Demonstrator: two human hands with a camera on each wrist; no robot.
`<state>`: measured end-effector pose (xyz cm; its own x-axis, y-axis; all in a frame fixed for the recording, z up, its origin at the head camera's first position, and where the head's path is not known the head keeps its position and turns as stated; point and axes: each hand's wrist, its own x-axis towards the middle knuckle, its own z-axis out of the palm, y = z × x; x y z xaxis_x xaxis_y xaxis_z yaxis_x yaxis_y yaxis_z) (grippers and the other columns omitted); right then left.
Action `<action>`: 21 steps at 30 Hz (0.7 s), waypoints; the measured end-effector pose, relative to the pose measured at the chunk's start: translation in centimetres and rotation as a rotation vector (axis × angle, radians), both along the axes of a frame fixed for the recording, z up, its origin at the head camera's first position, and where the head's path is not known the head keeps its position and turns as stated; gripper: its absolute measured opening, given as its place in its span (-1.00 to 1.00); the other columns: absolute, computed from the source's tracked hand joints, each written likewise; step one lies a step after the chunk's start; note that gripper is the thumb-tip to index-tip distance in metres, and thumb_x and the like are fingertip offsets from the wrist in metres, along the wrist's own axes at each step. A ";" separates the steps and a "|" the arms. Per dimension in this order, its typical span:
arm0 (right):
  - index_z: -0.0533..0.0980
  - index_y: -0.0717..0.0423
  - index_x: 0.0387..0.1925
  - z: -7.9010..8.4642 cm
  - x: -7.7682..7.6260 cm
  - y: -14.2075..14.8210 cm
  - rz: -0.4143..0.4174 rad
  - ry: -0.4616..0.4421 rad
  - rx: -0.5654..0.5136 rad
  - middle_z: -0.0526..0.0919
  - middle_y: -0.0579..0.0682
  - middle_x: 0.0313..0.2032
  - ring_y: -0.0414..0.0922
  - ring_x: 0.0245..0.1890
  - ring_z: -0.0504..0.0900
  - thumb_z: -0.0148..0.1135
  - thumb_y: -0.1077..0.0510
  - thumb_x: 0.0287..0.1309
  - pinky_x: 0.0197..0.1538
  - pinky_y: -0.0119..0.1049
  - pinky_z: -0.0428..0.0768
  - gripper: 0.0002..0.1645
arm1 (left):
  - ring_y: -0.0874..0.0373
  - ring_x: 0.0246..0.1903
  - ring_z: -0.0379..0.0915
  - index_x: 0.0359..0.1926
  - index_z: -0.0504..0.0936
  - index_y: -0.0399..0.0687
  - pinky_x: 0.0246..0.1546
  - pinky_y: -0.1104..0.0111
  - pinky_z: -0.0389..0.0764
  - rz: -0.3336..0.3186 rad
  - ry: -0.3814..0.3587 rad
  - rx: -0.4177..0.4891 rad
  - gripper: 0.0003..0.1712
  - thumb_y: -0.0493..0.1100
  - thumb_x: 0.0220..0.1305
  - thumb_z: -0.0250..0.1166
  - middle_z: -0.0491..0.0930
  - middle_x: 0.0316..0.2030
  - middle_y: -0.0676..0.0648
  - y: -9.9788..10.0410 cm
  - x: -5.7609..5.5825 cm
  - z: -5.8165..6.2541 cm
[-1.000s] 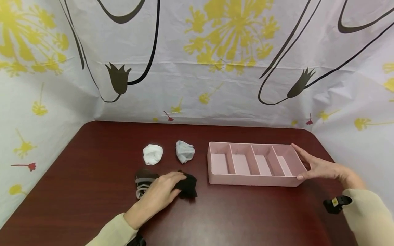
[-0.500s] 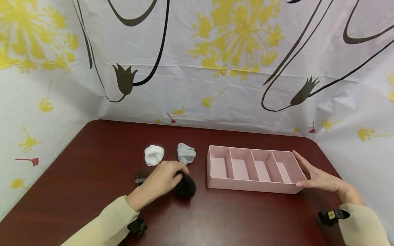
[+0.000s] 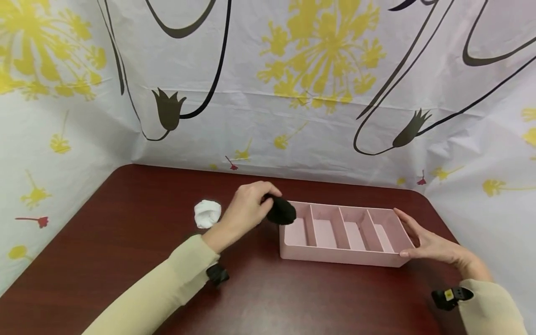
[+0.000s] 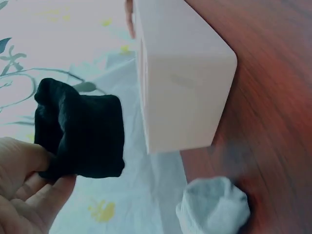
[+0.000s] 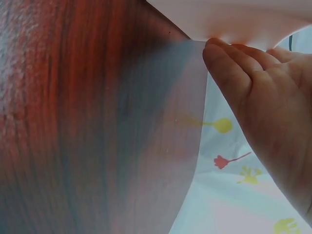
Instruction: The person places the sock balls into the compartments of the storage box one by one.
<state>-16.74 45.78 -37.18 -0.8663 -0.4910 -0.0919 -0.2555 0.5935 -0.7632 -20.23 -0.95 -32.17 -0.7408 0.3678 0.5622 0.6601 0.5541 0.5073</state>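
In the head view my left hand [image 3: 249, 207] pinches a black folded sock [image 3: 281, 211] between thumb and fingers, raised at the left end of a pink divided box [image 3: 343, 256]. The left wrist view shows the black sock [image 4: 90, 129] off the table, its opening beside my thumb, apart from the box wall [image 4: 187, 97]. My right hand [image 3: 435, 242] holds the box's right end, thumb at the front corner and fingers at the back one. Against the box wall lie the fingers of the right hand [image 5: 263, 83] in the right wrist view.
A white bundled sock [image 3: 207, 214] lies on the dark red table [image 3: 318, 298], left of my left hand. The grey sock [image 4: 212, 207] shows near the box in the left wrist view. My left arm hides the striped sock. A patterned sheet [image 3: 251, 116] stands behind the table.
My left hand has picked up the black sock from the table and carried it up and right to the box's left end. The right hand stays at the box's right end.
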 end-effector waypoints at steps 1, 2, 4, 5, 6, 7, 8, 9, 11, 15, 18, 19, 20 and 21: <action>-0.36 0.01 0.47 0.0 0.0 0.1 -0.002 -0.003 -0.002 0.10 -0.37 0.24 -0.62 0.12 0.23 0.23 0.33 0.03 -0.11 -0.47 0.48 0.20 | 0.09 -0.18 0.60 -0.27 0.67 -0.04 -0.17 0.30 0.59 -0.005 0.020 -0.007 -0.77 -0.42 0.11 0.24 0.67 -0.24 -0.02 0.7 -0.3 -0.1; -0.37 0.02 0.47 -0.1 0.0 0.1 -0.004 -0.006 -0.002 0.09 -0.38 0.24 -0.62 0.12 0.23 0.23 0.33 0.03 -0.10 -0.46 0.48 0.20 | 0.08 -0.18 0.60 -0.27 0.67 -0.04 -0.16 0.29 0.59 -0.008 0.038 -0.015 -0.78 -0.41 0.12 0.24 0.67 -0.24 -0.03 1.3 -0.7 -0.2; -0.37 0.00 0.47 -0.1 0.0 0.2 -0.014 -0.012 0.006 0.06 -0.41 0.24 -0.64 0.11 0.21 0.23 0.32 0.03 -0.11 -0.46 0.48 0.21 | 0.08 -0.18 0.60 -0.27 0.66 -0.04 -0.15 0.30 0.59 -0.007 0.062 -0.030 -0.79 -0.40 0.13 0.25 0.66 -0.24 -0.03 2.4 -1.3 -0.7; -0.37 -0.01 0.47 -0.1 0.0 0.3 -0.021 -0.018 0.008 0.05 -0.43 0.24 -0.64 0.11 0.21 0.23 0.31 0.03 -0.11 -0.45 0.48 0.21 | 0.07 -0.18 0.60 -0.27 0.66 -0.04 -0.16 0.30 0.59 -0.004 0.072 -0.032 -0.80 -0.40 0.13 0.25 0.66 -0.24 -0.03 2.9 -1.5 -1.0; -0.37 -0.01 0.47 0.0 0.0 0.3 -0.024 -0.020 0.011 0.04 -0.43 0.24 -0.65 0.11 0.21 0.23 0.31 0.03 -0.12 -0.45 0.49 0.21 | 0.07 -0.18 0.60 -0.27 0.66 -0.04 -0.17 0.30 0.59 -0.001 0.079 -0.034 -0.80 -0.40 0.13 0.25 0.66 -0.24 -0.03 3.3 -1.7 -1.3; -0.37 0.00 0.47 -0.1 0.0 0.2 -0.024 -0.020 0.010 0.04 -0.42 0.24 -0.64 0.11 0.21 0.24 0.31 0.03 -0.11 -0.45 0.49 0.21 | 0.07 -0.19 0.61 -0.27 0.65 -0.05 -0.19 0.30 0.60 0.003 0.082 -0.036 -0.80 -0.40 0.13 0.25 0.65 -0.24 -0.03 3.7 -1.8 -1.7; -0.37 0.02 0.46 -0.1 0.0 0.2 -0.020 -0.018 0.006 0.05 -0.39 0.24 -0.63 0.11 0.22 0.24 0.31 0.03 -0.11 -0.45 0.49 0.21 | 0.08 -0.20 0.61 -0.27 0.65 -0.05 -0.20 0.30 0.60 0.007 0.088 -0.040 -0.81 -0.40 0.13 0.25 0.65 -0.25 -0.03 3.9 -1.9 -2.1; -0.36 0.03 0.47 -0.1 -0.1 0.1 -0.018 -0.014 0.005 0.06 -0.38 0.25 -0.62 0.11 0.22 0.24 0.31 0.02 -0.11 -0.45 0.48 0.21 | 0.08 -0.21 0.61 -0.28 0.65 -0.05 -0.21 0.30 0.60 0.011 0.099 -0.046 -0.80 -0.40 0.12 0.26 0.65 -0.26 -0.02 4.2 -1.9 -2.4; -0.35 0.04 0.46 -0.1 -0.1 0.0 -0.013 -0.006 0.002 0.07 -0.33 0.25 -0.61 0.11 0.22 0.25 0.32 0.01 -0.11 -0.45 0.48 0.21 | 0.10 -0.24 0.62 -0.29 0.64 -0.05 -0.25 0.32 0.61 0.010 0.127 -0.063 -0.80 -0.41 0.10 0.27 0.64 -0.28 -0.01 4.6 -1.9 -3.2; -0.35 -0.02 0.47 0.0 0.0 -0.2 -0.007 0.005 0.004 0.05 -0.32 0.26 -0.62 0.11 0.21 0.25 0.32 0.01 -0.11 -0.46 0.48 0.22 | 0.15 -0.32 0.61 -0.31 0.62 -0.06 -0.33 0.35 0.61 -0.018 0.204 -0.124 -0.81 -0.40 0.07 0.28 0.61 -0.31 0.01 5.5 -1.5 -4.3; -0.35 -0.07 0.47 0.0 0.0 -0.1 -0.010 0.002 0.006 0.01 -0.38 0.26 -0.63 0.12 0.20 0.25 0.32 0.02 -0.11 -0.46 0.48 0.22 | 0.17 -0.35 0.60 -0.33 0.61 -0.06 -0.39 0.37 0.60 -0.034 0.255 -0.167 -0.81 -0.40 0.04 0.30 0.60 -0.32 0.02 6.1 -1.2 -4.8; -0.36 -0.07 0.47 0.0 0.0 0.0 -0.013 0.002 0.007 0.01 -0.40 0.25 -0.64 0.12 0.20 0.25 0.32 0.02 -0.11 -0.46 0.48 0.22 | 0.17 -0.36 0.60 -0.34 0.61 -0.06 -0.40 0.37 0.60 -0.034 0.274 -0.179 -0.81 -0.41 0.02 0.31 0.59 -0.33 0.03 6.2 -1.1 -5.0; -0.36 -0.08 0.47 0.0 0.0 0.0 -0.013 0.001 0.005 0.00 -0.41 0.25 -0.64 0.12 0.19 0.24 0.31 0.02 -0.11 -0.46 0.48 0.22 | 0.18 -0.36 0.59 -0.35 0.61 -0.05 -0.40 0.37 0.60 -0.033 0.287 -0.192 -0.81 -0.40 0.01 0.32 0.59 -0.33 0.03 6.4 -1.0 -5.2; -0.36 -0.08 0.47 -0.1 0.1 0.0 -0.014 0.002 0.007 0.00 -0.42 0.26 -0.65 0.12 0.18 0.24 0.31 0.03 -0.11 -0.46 0.48 0.22 | 0.18 -0.37 0.59 -0.35 0.61 -0.05 -0.41 0.37 0.60 -0.032 0.296 -0.205 -0.81 -0.39 0.00 0.33 0.59 -0.33 0.03 6.5 -0.9 -5.3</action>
<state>-16.68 45.82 -37.25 -0.8733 -0.4781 -0.0934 -0.2487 0.6024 -0.7585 -21.12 5.58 -37.49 -0.5430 0.5155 0.6628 0.7803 0.6014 0.1715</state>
